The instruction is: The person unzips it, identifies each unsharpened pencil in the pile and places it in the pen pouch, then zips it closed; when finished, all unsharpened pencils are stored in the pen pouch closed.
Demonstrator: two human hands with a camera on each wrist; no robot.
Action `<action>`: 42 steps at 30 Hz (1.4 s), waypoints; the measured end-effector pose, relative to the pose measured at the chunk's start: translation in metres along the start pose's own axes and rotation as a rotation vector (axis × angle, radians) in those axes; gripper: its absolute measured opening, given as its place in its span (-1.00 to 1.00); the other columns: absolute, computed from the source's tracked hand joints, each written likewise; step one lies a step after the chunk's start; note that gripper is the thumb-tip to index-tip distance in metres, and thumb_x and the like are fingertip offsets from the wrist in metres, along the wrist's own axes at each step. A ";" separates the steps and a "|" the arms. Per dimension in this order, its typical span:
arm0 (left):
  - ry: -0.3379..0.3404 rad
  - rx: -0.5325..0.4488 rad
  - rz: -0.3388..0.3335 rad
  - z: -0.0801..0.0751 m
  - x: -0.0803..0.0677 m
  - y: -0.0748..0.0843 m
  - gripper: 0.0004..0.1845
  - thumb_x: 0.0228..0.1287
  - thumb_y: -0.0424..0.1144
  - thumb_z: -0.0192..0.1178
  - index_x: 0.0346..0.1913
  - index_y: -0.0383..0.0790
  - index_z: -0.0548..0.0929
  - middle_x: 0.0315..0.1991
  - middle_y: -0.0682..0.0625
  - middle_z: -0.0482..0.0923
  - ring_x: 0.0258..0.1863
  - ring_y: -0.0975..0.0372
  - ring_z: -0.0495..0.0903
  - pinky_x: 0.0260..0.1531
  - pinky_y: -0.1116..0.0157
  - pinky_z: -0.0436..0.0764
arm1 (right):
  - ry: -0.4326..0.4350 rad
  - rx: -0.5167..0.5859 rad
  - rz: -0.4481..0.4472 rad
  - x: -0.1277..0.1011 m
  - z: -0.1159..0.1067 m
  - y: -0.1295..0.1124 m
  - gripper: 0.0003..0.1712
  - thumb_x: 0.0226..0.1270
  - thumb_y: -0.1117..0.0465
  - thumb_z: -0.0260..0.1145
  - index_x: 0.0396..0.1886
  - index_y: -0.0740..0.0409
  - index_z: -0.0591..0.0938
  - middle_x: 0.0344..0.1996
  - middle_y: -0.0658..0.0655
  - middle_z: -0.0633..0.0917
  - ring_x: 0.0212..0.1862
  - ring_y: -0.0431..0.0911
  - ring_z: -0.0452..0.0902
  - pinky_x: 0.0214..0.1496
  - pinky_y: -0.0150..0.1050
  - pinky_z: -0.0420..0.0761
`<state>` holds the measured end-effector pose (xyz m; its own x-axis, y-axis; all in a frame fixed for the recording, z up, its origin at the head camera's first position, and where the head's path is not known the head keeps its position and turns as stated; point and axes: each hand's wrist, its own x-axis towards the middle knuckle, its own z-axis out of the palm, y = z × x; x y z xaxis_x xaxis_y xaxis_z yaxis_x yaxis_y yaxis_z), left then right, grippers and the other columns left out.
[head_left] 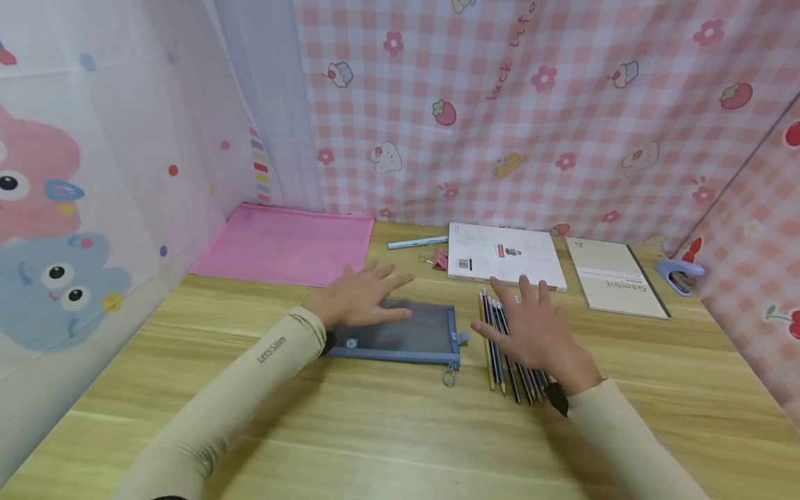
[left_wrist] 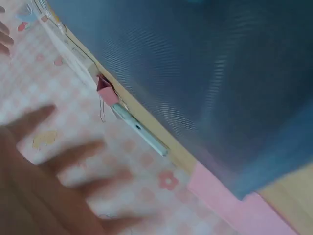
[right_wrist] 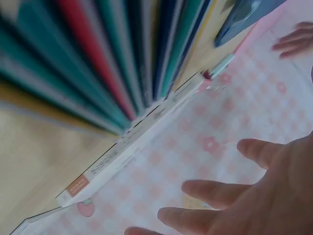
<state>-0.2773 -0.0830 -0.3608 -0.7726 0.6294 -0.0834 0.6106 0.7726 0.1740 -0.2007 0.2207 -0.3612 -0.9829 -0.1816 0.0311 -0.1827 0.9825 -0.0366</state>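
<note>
**Hovering flat over pouch and pencils**

Spreading both palms, you keep every finger straight and grip nothing. Your left hand [head_left: 359,297] lies on the far left part of the blue mesh pouch [head_left: 406,335]; whether it presses down, you cannot tell. Your right hand [head_left: 531,332] sits over the row of pencils [head_left: 500,340], just right of the pouch. Behind them lie a pink folder [head_left: 287,244], a pen [head_left: 417,242], a red clip [head_left: 439,259], a book [head_left: 505,254] and a notebook [head_left: 615,276].
</note>
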 end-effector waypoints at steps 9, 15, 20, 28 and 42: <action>-0.084 -0.182 0.376 0.003 0.046 0.027 -0.42 0.28 -0.17 0.34 0.38 0.00 0.53 0.34 0.09 0.56 -0.07 0.18 0.68 0.23 0.21 0.61 | -0.028 0.014 -0.170 -0.040 0.010 -0.025 -0.20 0.34 -0.34 0.23 0.38 0.06 0.49 0.31 0.41 0.49 0.34 0.44 0.37 0.07 0.36 0.64; -0.204 -0.331 0.443 0.005 0.072 0.046 -0.58 0.25 -0.31 0.37 0.19 -0.07 0.69 0.16 0.09 0.70 -0.02 0.20 0.71 -0.02 0.33 0.70 | 0.025 0.025 -0.267 -0.061 0.015 -0.050 -0.45 0.24 -0.14 0.43 0.08 0.10 0.67 -0.05 0.19 0.70 0.02 0.12 0.61 -0.09 0.05 0.74; -0.265 -0.345 0.521 0.010 0.085 0.056 -0.66 0.24 -0.31 0.39 0.08 -0.06 0.76 0.03 0.09 0.76 -0.25 0.32 0.67 -0.24 0.49 0.64 | 0.079 0.031 -0.365 -0.064 0.020 -0.065 -0.59 0.16 -0.06 0.50 -0.08 0.04 0.69 -0.35 0.02 0.67 -0.29 -0.09 0.57 -0.45 -0.24 0.58; -0.325 -0.334 0.539 0.017 0.091 0.066 -0.76 0.21 -0.33 0.41 -0.05 -0.08 0.82 -0.16 0.09 0.80 -0.34 0.40 0.59 -0.30 0.53 0.58 | 0.092 0.047 -0.443 -0.062 0.021 -0.074 -0.72 0.12 0.04 0.52 -0.17 -0.07 0.69 -0.34 -0.06 0.72 -0.40 -0.15 0.64 -0.58 -0.31 0.48; -0.171 -0.444 0.464 -0.003 0.086 0.044 -0.89 0.32 -0.39 0.28 -0.16 -0.24 0.76 -0.24 -0.02 0.75 -0.23 0.34 0.65 -0.13 0.46 0.67 | 0.309 0.333 -0.384 -0.037 0.018 -0.059 -0.71 0.21 0.39 0.37 -0.60 0.05 0.50 -0.68 -0.10 0.52 -0.58 -0.36 0.31 -0.55 -0.52 0.32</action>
<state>-0.3174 0.0050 -0.3575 -0.3861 0.9211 -0.0505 0.7153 0.3335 0.6141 -0.1545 0.1688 -0.3784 -0.8013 -0.4522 0.3917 -0.5709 0.7738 -0.2746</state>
